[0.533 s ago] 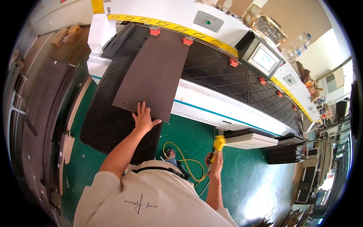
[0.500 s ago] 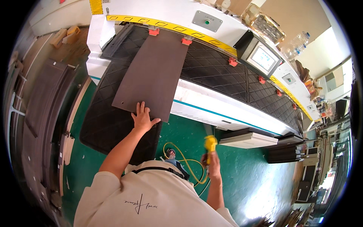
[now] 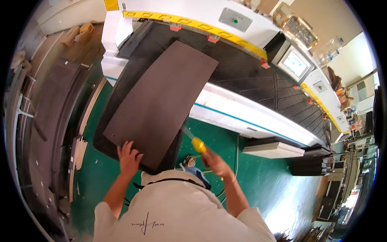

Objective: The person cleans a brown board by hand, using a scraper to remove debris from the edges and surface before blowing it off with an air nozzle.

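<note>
The left hand [image 3: 128, 158] lies flat, fingers spread, on the near edge of a large dark brown board [image 3: 161, 101], pressing it rather than gripping it; the right hand [image 3: 215, 162] is closed around a yellow-handled tool [image 3: 197, 144] whose pale tip points up-left toward the board's right edge. The board lies tilted across the black ribbed bed [image 3: 250, 76] of a long white machine [image 3: 250, 117], its near end overhanging the green floor [image 3: 258, 181]; beyond, a yellow strip [image 3: 193, 25] runs along the machine's far side and a small screen [image 3: 295, 63] stands at the right.

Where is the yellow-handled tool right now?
In the head view, the yellow-handled tool is in the right hand, low centre, beside the right edge of the brown panel.
</note>
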`<state>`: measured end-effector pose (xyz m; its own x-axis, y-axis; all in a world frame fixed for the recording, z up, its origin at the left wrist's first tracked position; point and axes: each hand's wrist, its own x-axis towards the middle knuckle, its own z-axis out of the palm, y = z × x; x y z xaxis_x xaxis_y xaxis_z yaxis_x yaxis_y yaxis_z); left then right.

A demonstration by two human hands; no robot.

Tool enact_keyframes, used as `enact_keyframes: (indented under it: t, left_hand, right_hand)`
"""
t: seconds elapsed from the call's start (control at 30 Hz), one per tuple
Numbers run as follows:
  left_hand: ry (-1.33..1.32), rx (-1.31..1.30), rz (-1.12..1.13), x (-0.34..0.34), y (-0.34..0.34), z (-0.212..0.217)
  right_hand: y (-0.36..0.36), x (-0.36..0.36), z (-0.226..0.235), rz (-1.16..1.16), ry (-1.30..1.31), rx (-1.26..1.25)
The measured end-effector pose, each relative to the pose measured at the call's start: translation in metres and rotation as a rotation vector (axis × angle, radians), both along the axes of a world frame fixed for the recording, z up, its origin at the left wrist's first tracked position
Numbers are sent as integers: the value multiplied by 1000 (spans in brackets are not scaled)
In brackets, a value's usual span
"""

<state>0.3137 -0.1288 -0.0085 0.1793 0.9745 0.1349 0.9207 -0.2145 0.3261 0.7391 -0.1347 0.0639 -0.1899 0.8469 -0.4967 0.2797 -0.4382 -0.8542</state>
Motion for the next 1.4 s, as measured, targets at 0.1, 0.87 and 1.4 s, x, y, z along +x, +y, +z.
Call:
enact_keyframes:
  t: [0.1, 0.87, 1.4]
  left_hand:
    - [84, 76, 212, -81, -66, -4]
    - [177, 17, 1204, -267, -70, -68]
    - [182, 96, 1095, -272, -54, -60]
  right_hand:
    - [22, 6, 8, -230, -7, 112]
    - [102, -74, 96, -174, -377, 2]
    - [103, -61, 50, -208, -272, -154]
